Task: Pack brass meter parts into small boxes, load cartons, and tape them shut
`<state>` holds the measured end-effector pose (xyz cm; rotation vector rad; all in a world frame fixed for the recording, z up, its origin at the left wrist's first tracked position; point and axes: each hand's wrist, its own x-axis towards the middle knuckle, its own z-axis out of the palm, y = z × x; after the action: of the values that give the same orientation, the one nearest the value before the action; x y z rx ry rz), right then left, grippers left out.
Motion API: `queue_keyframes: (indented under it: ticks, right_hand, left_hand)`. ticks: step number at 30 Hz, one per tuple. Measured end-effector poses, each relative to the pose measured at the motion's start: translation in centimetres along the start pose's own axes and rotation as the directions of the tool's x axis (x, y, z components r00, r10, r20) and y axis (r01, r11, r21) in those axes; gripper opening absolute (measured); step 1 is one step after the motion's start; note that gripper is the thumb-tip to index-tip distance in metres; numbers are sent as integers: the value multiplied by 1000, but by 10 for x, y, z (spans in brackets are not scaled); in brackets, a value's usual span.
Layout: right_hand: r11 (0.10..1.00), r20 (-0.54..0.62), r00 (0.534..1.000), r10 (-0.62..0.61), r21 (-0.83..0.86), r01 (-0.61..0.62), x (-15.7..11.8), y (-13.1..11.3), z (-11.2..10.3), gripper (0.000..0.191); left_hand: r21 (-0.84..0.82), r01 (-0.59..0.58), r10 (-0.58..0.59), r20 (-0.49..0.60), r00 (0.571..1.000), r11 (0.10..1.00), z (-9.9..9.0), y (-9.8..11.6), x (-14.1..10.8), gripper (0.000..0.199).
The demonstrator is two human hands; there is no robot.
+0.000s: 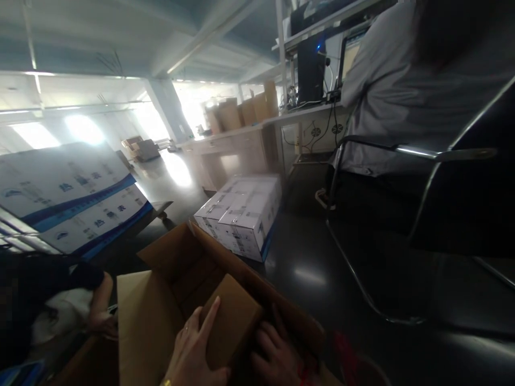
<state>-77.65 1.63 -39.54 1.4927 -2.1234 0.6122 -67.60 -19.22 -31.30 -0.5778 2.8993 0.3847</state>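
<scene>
A small brown cardboard box (234, 316) sits tilted in the mouth of a large open carton (148, 316), with my two hands on either side of it. My left hand (197, 346) lies along its left side, index finger stretched over the top and thumb at the near edge. Against the right side, down between the small box and the carton wall, my right hand (277, 348) curls its fingers. Shadow partly hides the right fingers. The carton's flaps are folded outward, and its inside looks dark.
White taped cartons (245, 209) stand on the floor just beyond. At left are stacked white-and-blue cartons (76, 198). A co-worker's hand (102, 321) is low at left. To the right, a person in grey (398, 102) sits in a metal-framed chair (418, 153) by a computer desk.
</scene>
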Motion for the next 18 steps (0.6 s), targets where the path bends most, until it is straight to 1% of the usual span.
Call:
queue_keyframes:
  ticks: [1, 2, 3, 4, 5, 7, 9, 10, 11, 12, 13, 14, 15, 16, 17, 18]
  right_hand:
    - [1000, -60, 998, 22, -5, -22, 1, -2, -4, 16]
    - [999, -95, 994, 47, -8, -48, 3, -4, -8, 15]
    - [998, -105, 992, 63, -11, -65, 6, -4, -12, 12]
    - [998, -97, 993, 68, -10, -69, 9, -4, -15, 9]
    - [998, -87, 994, 63, -10, -64, 11, -2, -16, 10]
    - [999, -44, 998, 46, -26, -48, 16, 1, -17, 23]
    - [999, 62, 998, 13, -39, -11, 18, 3, -13, 42]
    - [999, 131, 991, 24, -39, -19, 18, 3, -9, 51]
    - [998, 216, 975, 57, -30, -52, 16, 2, -5, 59]
    - [995, 306, 946, 103, -19, -103, 14, 0, 2, 64]
    - [988, 381, 913, 148, -8, -156, 13, -1, 9, 65]
    - [979, 440, 879, 186, -1, -206, 13, -2, 18, 63]
    - [975, 478, 858, 189, 11, -221, 15, -3, 29, 60]
    - [977, 501, 849, 168, 31, -212, 21, -5, 41, 59]
    - [980, 511, 849, 138, 52, -191, 30, -7, 54, 58]
    - [983, 513, 852, 103, 76, -165, 41, -11, 66, 57]
  left_hand:
    - [17, 16, -16, 32, 999, 1000, 3, 8, 7, 123]
    - [32, 19, -21, 68, 997, 999, 8, 14, 13, 122]
    - [39, 8, -12, 119, 993, 999, 14, 19, 18, 119]
    - [37, -9, 2, 180, 984, 999, 21, 21, 22, 115]
    - [28, -33, 25, 240, 971, 999, 28, 20, 26, 110]
    - [1, -79, 75, 311, 947, 997, 42, 15, 32, 102]
    - [-5, -101, 98, 299, 949, 995, 54, 8, 37, 105]
    - [1, -101, 96, 279, 955, 995, 58, 5, 38, 110]
    - [4, -94, 90, 267, 960, 996, 62, 4, 38, 114]
    - [-3, -82, 80, 261, 962, 997, 65, 4, 38, 119]
    - [-27, -67, 72, 261, 963, 997, 68, 6, 38, 118]
    - [-65, -36, 52, 259, 965, 997, 72, 8, 39, 113]
    - [-123, 4, 27, 255, 967, 992, 75, 12, 41, 101]
    - [-189, 64, -15, 250, 968, 980, 79, 15, 45, 82]
    - [-253, 153, -98, 216, 971, 955, 83, 18, 49, 70]
    - [-315, 223, -174, 178, 969, 922, 87, 19, 54, 67]
